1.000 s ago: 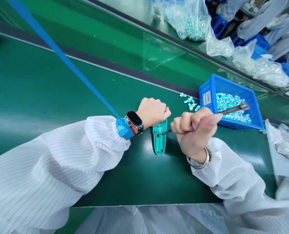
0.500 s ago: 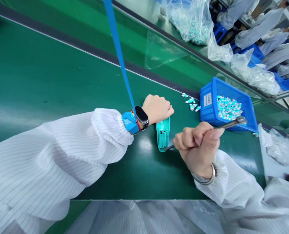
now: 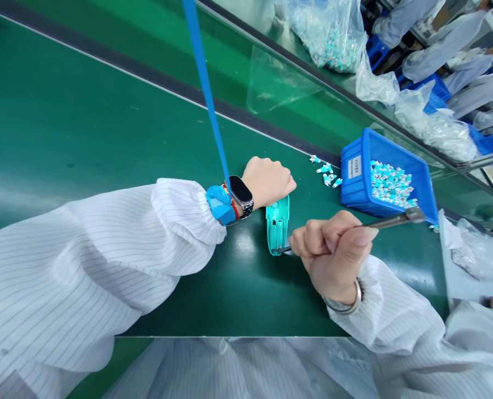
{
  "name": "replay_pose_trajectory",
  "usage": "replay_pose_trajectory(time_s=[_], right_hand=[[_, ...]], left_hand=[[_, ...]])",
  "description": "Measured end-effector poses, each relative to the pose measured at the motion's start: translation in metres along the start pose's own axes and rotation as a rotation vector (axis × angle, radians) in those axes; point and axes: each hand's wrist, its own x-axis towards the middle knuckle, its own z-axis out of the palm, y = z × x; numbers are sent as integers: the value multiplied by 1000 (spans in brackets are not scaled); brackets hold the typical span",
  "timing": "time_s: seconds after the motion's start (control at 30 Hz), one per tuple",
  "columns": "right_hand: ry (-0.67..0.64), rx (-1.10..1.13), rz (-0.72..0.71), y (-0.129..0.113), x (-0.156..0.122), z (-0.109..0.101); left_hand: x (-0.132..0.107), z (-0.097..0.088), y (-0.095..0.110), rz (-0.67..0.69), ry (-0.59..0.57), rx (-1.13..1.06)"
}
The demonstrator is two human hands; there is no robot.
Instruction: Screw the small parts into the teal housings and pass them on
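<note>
Plastic, your teal housing (image 3: pixel 277 224) looked light, stiff and slick on the belt (image 3: pixel 105 127), best pinned at its end under your left hand (image 3: pixel 267 180), whose fingers curled on it. Your right hand (image 3: pixel 333 255) clenched the metal tool (image 3: pixel 390 221); its tip had slid from mid-shell towards your right knuckles

Casing (image 3: pixel 277 224) on tabletop (image 3: pixel 84 127), left hand (image 3: pixel 267 180) at its far end, right hand (image 3: pixel 333 252) with tool (image 3: pixel 390 221) at its near end, bin (image 3: pixel 357 191) further right, parts (image 3: pixel 327 173) left of bin, bags (image 3: pixel 329 33) behind.
</note>
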Motion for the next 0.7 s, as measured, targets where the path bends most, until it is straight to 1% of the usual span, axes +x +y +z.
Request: replay_pose_trajectory(time_s=[0.13,0.23,0.37,0.43,0.57,0.7], right_hand=[[-27,-9,-20,1,-2,-2],[-14,-8,-23,2,-3,-4],[4,-6,-39,5,-3,-4],[15,-3,-28,5,-2,-4],[65,-15,21,0,1,-7],[86,-37,23,-6,2,-8]], left_hand=[[0,0,-1,-24,-7,-1],[-1,-1,-1,-37,-15,-22],[0,-4,-4,15,-90,-40],[1,-5,-6,55,-108,-30],[4,-2,-8,91,-76,-3],[4,3,-9,104,-36,6]])
